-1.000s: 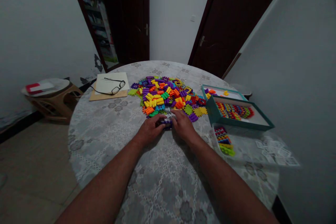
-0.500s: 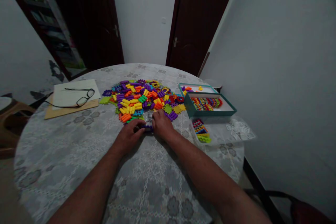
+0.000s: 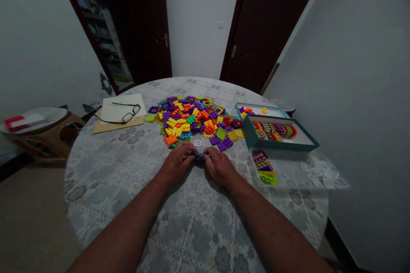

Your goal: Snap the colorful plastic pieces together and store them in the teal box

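Note:
Both of my hands rest on the round table (image 3: pixel 128 166), just in front of a heap of coloured plastic building pieces (image 3: pixel 192 121). My left hand (image 3: pixel 176 162) and my right hand (image 3: pixel 218 165) are closed from either side on a small dark purple piece (image 3: pixel 199 156) held between the fingertips. A small white grid-shaped piece (image 3: pixel 197 142) lies on the cloth just beyond my fingers. Most of the held piece is hidden by my fingers.
A teal box (image 3: pixel 278 134) with rows of coloured pieces stands at the right, its lid (image 3: pixel 256 110) behind it. A clear tray (image 3: pixel 297 172) lies nearer. Glasses (image 3: pixel 126 113) lie on paper at the left. A wooden stool (image 3: pixel 41 130) stands beside the table. Two dark doors are behind.
The camera swung right, then back left. My hands stayed together on the small purple piece and drew slightly nearer to me, away from the heap.

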Demonstrator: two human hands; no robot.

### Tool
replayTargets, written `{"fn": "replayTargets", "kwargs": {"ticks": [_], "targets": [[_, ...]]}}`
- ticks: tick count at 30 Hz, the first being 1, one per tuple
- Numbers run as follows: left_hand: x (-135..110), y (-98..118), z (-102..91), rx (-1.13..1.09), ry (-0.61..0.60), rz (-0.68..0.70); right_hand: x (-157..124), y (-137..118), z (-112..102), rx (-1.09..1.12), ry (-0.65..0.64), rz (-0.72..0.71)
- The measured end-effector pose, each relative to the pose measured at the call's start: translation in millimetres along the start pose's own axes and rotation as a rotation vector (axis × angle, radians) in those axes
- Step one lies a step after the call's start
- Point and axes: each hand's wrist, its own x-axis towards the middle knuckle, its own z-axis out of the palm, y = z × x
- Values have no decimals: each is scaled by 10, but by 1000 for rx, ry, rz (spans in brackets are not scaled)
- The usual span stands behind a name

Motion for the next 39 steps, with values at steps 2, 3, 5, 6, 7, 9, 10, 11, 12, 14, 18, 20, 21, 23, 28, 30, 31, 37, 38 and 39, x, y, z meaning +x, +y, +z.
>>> {"fn": "replayTargets", "kwargs": {"ticks": [2, 3, 5, 6, 7, 9, 10, 11, 12, 14, 18, 20, 21, 23, 28, 30, 31, 37, 38, 39], "targets": [[-3, -35, 4, 5, -14, -44, 4, 1, 8, 17, 18, -35], [-5, -51, 4, 1, -23, -67, 6, 3, 8, 27, 24, -49], [-8, -77, -2, -13, -42, -115, 12, 9, 2, 45, 29, -67], [-9, -86, -8, -18, -50, -135, 15, 12, -1, 51, 26, -73], [-8, -94, -15, -22, -57, -151, 18, 15, -3, 56, 22, -76], [-2, -104, -35, -33, -71, -161, 18, 18, -3, 70, 7, -79], [4, -108, -46, -41, -80, -147, 15, 18, 0, 80, -1, -81], [11, -110, -56, -48, -91, -123, 9, 15, 4, 94, -7, -83], [19, -111, -66, -51, -103, -95, 3, 11, 7, 109, -11, -85], [32, -106, -81, -44, -124, -51, -4, 3, 7, 133, -13, -85], [33, -72, -81, -9, -152, -57, 70, 23, -37, 52, 135, -88], [24, -46, -74, -2, -158, -75, 152, 76, -55, -72, 305, -36], [19, -32, -72, 0, -159, -83, 193, 114, -54, -142, 372, 7], [13, 1, -71, 12, -157, -100, 255, 203, -30, -273, 413, 102], [16, 69, -82, 65, -147, -135, 252, 361, 61, -450, 230, 243], [16, 76, -83, 79, -152, -131, 214, 351, 59, -468, 196, 235], [14, 75, -82, 80, -153, -130, 190, 329, 52, -468, 193, 220], [5, 68, -83, 41, -106, -107, 8, 93, 16, -405, 152, 94], [7, 68, -86, 50, -119, -99, -9, 63, 13, -377, 142, 71], [8, 67, -90, 64, -134, -93, -16, 43, 7, -337, 137, 52]]}}
